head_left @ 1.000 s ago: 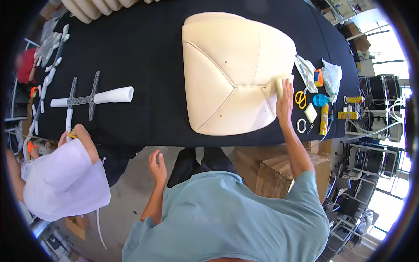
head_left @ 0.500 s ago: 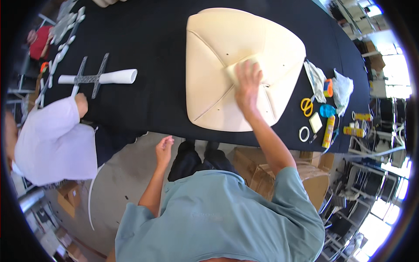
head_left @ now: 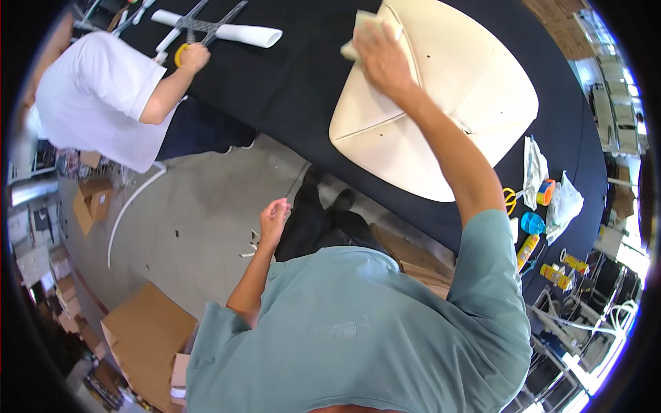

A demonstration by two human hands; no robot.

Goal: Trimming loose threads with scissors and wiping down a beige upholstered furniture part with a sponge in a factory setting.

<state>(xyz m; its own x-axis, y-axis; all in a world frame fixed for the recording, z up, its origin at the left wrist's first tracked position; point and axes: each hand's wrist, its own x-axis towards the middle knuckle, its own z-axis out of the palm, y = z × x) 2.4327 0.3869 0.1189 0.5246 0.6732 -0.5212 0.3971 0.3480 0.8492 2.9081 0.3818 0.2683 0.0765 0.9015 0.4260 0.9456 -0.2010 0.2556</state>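
Note:
My right hand (head_left: 384,58) lies over a pale yellow folded cloth (head_left: 350,51), pressing it on the far left edge of a large cream padded seat panel (head_left: 475,76). The cloth partly overhangs that edge; most of it is hidden under my palm. Seams and small dark holes mark the panel, which rests on the black-covered table (head_left: 296,82). My left hand (head_left: 275,215) hangs in the air short of the table, its fingers loosely curled and apart. Nothing shows in it.
At left, a co-worker in a white shirt (head_left: 103,96) holds yellow-handled scissors (head_left: 182,55) by a white tube and grey cross frame (head_left: 200,26). Right of the panel lie a plastic bag (head_left: 564,206), a tape roll (head_left: 545,192) and a yellow can (head_left: 527,249). Cardboard boxes (head_left: 148,337) stand on the floor.
My right hand and the cloth have gone from the panel's middle to its far left edge. The view has turned, and the co-worker's hand now shows with scissors.

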